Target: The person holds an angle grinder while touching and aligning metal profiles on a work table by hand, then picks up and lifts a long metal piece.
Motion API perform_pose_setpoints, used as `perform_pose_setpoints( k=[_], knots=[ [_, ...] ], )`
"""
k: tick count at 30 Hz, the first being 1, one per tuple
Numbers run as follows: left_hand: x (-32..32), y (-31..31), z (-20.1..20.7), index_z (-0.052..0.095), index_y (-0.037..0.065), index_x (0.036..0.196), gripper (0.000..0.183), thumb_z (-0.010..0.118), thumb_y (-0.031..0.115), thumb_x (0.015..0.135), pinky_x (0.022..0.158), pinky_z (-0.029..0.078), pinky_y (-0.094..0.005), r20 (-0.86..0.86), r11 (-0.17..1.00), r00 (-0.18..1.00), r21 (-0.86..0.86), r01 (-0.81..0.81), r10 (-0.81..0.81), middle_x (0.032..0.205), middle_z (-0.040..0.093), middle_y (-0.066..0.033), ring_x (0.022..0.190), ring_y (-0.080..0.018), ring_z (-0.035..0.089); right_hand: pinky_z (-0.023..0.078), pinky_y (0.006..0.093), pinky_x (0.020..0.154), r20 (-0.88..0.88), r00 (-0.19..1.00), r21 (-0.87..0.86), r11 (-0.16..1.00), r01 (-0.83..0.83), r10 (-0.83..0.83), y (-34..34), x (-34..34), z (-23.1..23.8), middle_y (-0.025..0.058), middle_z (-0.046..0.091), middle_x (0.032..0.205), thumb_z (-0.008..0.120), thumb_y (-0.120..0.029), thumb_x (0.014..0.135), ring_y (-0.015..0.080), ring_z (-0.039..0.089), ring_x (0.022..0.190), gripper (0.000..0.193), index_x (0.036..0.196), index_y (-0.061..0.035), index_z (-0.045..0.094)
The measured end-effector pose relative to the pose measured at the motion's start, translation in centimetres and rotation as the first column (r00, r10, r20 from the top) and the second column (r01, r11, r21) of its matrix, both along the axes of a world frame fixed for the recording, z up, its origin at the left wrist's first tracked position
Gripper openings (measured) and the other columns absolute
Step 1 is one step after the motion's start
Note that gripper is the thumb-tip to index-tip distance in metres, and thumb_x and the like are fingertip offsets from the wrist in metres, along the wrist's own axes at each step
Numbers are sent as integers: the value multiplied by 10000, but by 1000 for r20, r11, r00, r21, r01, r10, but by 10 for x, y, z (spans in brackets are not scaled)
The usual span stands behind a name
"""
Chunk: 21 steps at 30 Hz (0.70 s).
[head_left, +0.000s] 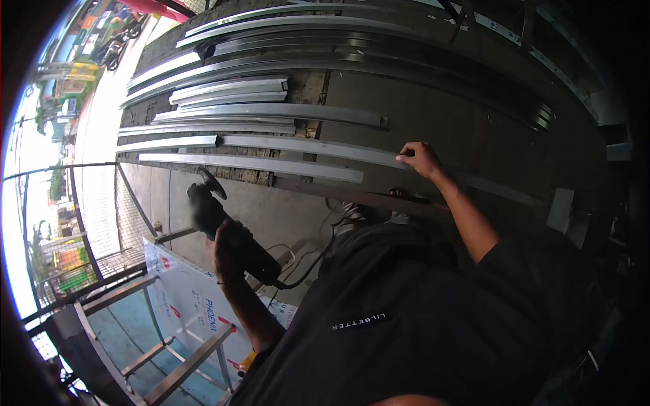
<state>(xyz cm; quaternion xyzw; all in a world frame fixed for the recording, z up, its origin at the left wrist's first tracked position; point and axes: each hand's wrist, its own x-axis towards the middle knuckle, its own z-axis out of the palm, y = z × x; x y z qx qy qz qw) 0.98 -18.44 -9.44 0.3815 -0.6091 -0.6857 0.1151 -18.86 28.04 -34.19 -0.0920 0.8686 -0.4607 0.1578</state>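
Observation:
My left hand (222, 247) is wrapped round the body of a black angle grinder (247, 250). The grinder's disc and guard (212, 183) point up and away, close to the near edge of the workbench and apart from the metal there. A power cord runs from the grinder's rear toward my body. On the right, my right hand (423, 161) has its fingers curled in a pinch at a long silvery metal bar (325, 148); the fingertips partly hide the contact. A shorter metal bar (271, 166) lies nearer to me, roughly alongside the long one.
More metal profiles (230, 91) lie across the dark wooden bench, with long ones (406, 57) reaching right. A metal frame (189, 365) and a printed sheet panel (179, 291) stand at lower left. Wire mesh fencing (125, 210) borders a bright street.

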Motion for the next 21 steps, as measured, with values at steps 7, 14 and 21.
perform_pose_setpoints(
  k=[7,14,21],
  knots=[
    [-4,13,15,602,-9,1072,340,769,248,924,633,600,-376,25,999,999,-46,30,-28,849,681,-128,691,-247,707,558,340,786,388,859,-92,942,-324,333,-4,-31,-9,89,754,799,688,-399,1029,177,739,806,418,1052,13,751],
    [-2,13,22,605,-10,1055,324,780,218,904,605,587,-358,30,996,999,-72,45,-43,821,674,-112,658,-220,691,583,412,757,337,911,17,966,-259,238,7,2,18,119,731,779,633,-327,1061,228,751,725,320,978,-29,716],
    [-6,0,13,626,-3,1026,283,781,193,892,609,581,-336,180,989,983,-140,46,-20,799,656,-73,651,-180,671,575,434,718,-348,877,423,890,-168,331,17,44,24,115,737,871,672,-194,998,323,741,815,119,1007,-77,691]
  ],
)
